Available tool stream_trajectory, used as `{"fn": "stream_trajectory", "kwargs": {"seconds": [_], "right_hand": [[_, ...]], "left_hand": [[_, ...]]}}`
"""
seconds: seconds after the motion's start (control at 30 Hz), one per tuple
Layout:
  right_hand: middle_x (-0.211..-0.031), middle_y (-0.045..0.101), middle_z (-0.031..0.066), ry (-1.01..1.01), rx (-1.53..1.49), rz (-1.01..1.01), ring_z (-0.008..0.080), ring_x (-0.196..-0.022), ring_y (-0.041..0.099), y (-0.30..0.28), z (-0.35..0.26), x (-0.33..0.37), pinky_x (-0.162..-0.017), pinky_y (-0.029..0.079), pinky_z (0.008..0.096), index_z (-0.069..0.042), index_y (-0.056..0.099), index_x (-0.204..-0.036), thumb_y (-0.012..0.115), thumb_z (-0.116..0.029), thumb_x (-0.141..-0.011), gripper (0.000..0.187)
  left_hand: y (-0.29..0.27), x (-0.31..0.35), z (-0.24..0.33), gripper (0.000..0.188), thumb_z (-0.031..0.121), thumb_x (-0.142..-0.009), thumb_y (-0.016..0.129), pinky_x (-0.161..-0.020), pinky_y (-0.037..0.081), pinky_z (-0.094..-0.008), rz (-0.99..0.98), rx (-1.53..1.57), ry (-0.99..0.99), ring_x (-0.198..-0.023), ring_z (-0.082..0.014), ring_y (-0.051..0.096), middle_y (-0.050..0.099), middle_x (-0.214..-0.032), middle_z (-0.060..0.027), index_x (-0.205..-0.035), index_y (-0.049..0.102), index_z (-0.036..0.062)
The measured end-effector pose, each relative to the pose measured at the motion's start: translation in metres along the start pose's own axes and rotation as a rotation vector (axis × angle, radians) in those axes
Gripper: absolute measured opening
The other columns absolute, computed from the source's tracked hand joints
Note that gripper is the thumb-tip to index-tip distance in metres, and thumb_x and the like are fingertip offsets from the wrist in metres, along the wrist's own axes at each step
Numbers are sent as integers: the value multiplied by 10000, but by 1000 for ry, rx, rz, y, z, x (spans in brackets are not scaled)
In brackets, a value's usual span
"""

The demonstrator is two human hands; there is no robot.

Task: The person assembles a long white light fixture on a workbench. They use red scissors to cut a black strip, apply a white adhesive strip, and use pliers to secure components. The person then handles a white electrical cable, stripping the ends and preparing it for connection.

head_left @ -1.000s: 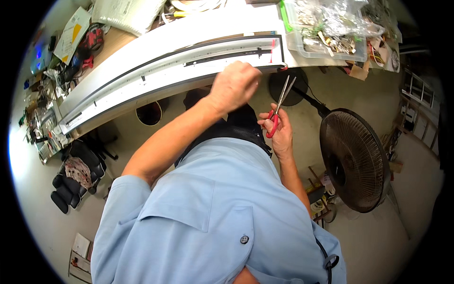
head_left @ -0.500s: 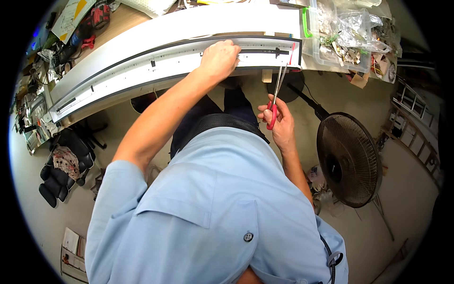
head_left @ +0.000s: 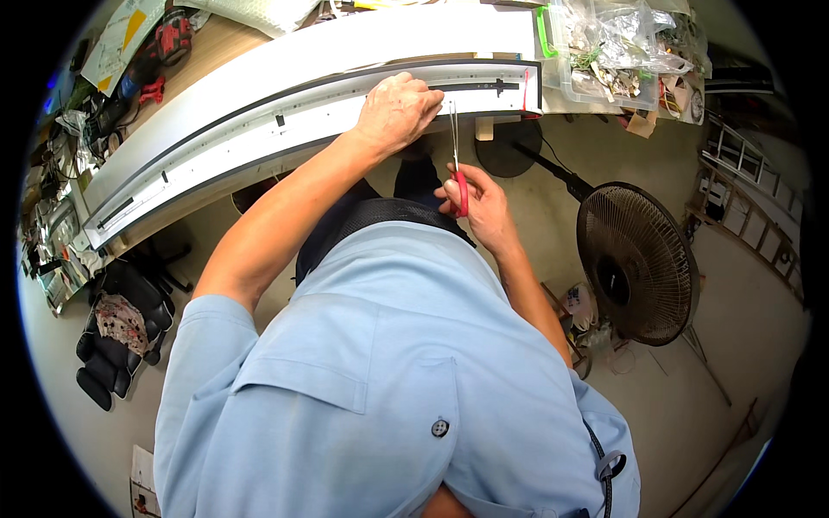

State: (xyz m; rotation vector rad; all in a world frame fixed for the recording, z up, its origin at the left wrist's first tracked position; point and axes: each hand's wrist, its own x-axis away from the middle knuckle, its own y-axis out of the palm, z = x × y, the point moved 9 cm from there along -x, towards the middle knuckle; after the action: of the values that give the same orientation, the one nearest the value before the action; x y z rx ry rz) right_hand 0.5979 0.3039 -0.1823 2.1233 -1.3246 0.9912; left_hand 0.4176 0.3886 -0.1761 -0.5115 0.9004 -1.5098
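A long, narrow white housing with a black rim (head_left: 324,104) lies along the near edge of the worktable. My left hand (head_left: 397,112) rests over its right half, the thumb and fingers pinched together near the end of a black strip (head_left: 475,87). Whatever those fingers hold is hidden. My right hand (head_left: 485,207) grips red-handled scissors (head_left: 456,148) just in front of the table edge. Their blades point up and away from me, slightly parted, with the tips close to my left fingertips. A thin red wire (head_left: 526,89) shows at the housing's right end.
A clear plastic bin (head_left: 566,86) full of bags and scraps stands at the table's right end. On the right is a black standing fan (head_left: 637,263), with a ladder (head_left: 751,207) behind it. A black chair (head_left: 121,324) stands at left; a red power drill (head_left: 174,36) lies at back left.
My right hand has brought the scissors leftward, close to my left fingertips, and their blades have come nearer together. My left hand stays pinched at the same part of the housing.
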Motion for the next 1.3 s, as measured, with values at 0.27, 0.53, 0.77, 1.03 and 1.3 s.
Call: {"fn": "stream_trajectory", "kwargs": {"seconds": [0.27,0.53,0.77,1.03,1.3], "right_hand": [[-1001,729,142,-65,-81,-7,151,-767,684,14,-3,-19,-683,538,271,0,551,-1368,690,-312,-978,519],[-997,729,121,-83,-42,-17,144,-771,680,14,-2,-23,-691,529,263,-8,555,-1377,676,-338,-984,527],[-964,724,104,-72,-103,-25,131,-748,661,13,1,-29,-676,506,244,-16,566,-1373,731,-310,-952,540],[-931,712,89,-86,-83,-42,133,-743,658,13,4,-31,-668,498,242,-10,566,-1369,708,-309,-969,520],[-874,686,66,-107,-131,-64,128,-727,647,12,11,-36,-653,484,231,6,563,-1363,701,-298,-975,511]], "left_hand": [[-12,7,6,166,223,-884,713,-800,503,-385,40,38,50,-822,-255,595,683,-823,-43,-962,764,85],[-10,12,9,155,221,-886,704,-808,469,-391,19,18,57,-847,-259,581,660,-811,-45,-938,742,80],[-13,16,13,190,225,-899,666,-787,470,-396,78,6,82,-832,-263,599,658,-761,-71,-818,726,64],[-5,19,12,154,222,-916,672,-777,450,-381,-1,-52,66,-847,-241,587,661,-788,-34,-932,731,81],[-2,20,11,152,222,-909,684,-783,448,-378,-4,-46,50,-852,-236,589,672,-797,-29,-946,737,85]]}}
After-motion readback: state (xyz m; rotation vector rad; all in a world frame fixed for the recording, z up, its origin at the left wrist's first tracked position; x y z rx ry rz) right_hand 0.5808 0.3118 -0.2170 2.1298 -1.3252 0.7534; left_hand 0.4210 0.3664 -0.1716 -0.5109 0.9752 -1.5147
